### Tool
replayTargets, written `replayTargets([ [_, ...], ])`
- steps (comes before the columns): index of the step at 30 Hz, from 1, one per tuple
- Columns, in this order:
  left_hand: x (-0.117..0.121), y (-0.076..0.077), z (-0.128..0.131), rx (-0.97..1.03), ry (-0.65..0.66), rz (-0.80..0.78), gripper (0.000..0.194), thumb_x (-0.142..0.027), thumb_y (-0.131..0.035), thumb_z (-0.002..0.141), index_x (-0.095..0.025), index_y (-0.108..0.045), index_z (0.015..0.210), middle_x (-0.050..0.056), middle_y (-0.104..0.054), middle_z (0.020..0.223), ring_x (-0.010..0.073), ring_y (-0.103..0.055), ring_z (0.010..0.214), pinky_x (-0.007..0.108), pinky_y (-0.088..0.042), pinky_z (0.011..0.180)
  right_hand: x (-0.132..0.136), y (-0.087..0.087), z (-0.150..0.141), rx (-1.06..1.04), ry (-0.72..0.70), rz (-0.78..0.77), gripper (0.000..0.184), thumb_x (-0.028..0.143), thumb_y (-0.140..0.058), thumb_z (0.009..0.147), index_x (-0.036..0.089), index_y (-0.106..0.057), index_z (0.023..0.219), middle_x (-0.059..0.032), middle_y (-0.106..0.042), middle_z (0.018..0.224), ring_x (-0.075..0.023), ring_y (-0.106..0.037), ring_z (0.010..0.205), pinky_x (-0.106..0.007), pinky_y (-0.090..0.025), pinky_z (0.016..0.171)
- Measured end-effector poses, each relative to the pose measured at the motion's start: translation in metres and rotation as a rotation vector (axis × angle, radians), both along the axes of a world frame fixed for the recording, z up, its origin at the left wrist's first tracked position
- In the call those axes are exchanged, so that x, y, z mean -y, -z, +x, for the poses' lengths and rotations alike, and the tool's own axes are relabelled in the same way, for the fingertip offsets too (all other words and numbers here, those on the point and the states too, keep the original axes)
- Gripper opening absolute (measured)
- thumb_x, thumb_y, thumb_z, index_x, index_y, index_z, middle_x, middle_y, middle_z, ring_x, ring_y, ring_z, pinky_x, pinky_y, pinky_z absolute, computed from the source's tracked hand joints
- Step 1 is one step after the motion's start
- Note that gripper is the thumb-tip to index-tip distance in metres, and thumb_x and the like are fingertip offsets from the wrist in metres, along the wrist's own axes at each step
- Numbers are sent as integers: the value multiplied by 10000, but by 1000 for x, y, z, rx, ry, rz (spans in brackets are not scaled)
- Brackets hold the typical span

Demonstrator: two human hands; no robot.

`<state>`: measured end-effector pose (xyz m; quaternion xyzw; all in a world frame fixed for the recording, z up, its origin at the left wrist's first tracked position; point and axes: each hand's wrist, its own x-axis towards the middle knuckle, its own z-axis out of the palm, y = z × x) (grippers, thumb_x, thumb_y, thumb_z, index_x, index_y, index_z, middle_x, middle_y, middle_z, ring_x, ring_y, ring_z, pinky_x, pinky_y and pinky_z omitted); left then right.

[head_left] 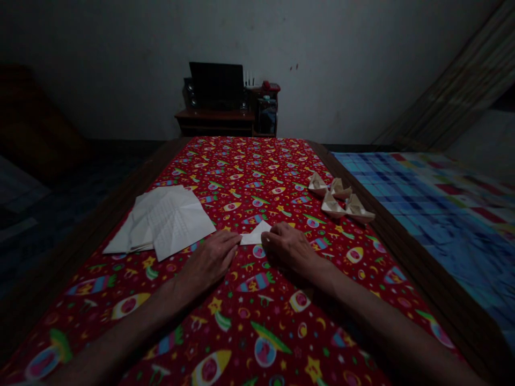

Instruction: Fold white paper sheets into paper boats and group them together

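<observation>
White peaked folded paper (253,236) over red rocket-print cloth (233,343), left hand (215,254) pinching one end, right hand (288,245) the other.

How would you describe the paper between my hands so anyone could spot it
Find the long red cloth printed with colourful rockets. Near its middle, the left hand and right hand flank a small, folded white paper with a peaked top. It is smaller than the creased white paper sheets and flatter than the pale paper boats.
</observation>
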<state>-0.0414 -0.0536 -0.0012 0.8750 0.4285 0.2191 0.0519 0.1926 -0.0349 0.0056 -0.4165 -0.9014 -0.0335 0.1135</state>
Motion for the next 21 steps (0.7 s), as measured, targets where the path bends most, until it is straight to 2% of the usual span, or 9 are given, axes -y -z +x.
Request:
replayTargets([
  [3, -1, 2, -1, 32, -8, -10, 291, -176, -381, 921, -167, -569, 1144, 88, -604, 1081, 200, -557, 987, 358, -485, 870, -4, 2, 5, -70, -11, -51, 65, 190, -519, 872, 179, -574, 841, -31, -542, 814, -113, -435, 680, -219, -266, 545],
  [6, -1, 5, 1, 39, -14, -12, 313, -176, -405, 912, -189, -525, 1201, 85, -566, 1125, 209, -526, 1025, 380, -471, 894, -5, 6, 10, -89, -65, -46, 40, 194, -527, 861, 176, -561, 868, -36, -532, 852, -118, -425, 714, -223, -264, 567],
  [11, -8, 0, 8, -50, 12, -34, 380, -216, -465, 900, -185, -457, 1278, 99, -519, 1185, 226, -483, 1074, 401, -448, 926, -9, 10, 10, -92, -90, -45, 80, 196, -482, 888, 171, -546, 848, -36, -517, 839, -117, -410, 714, -229, -262, 579],
  [16, -22, -3, 13, -89, 42, -47, 263, -250, -432, 927, -193, -555, 1152, 68, -580, 1078, 195, -529, 985, 347, -474, 868, -11, 12, 11, -114, -68, -59, 114, 203, -456, 908, 175, -567, 909, -41, -527, 854, -120, -424, 718, -222, -277, 577],
  [21, -24, 1, 12, -182, 23, 76, 228, -232, -399, 939, -157, -583, 1051, 74, -624, 1018, 201, -559, 917, 340, -500, 793, -11, 14, 10, -119, -69, -35, 89, 181, -486, 889, 172, -573, 908, -47, -537, 877, -128, -435, 735, -228, -297, 592],
])
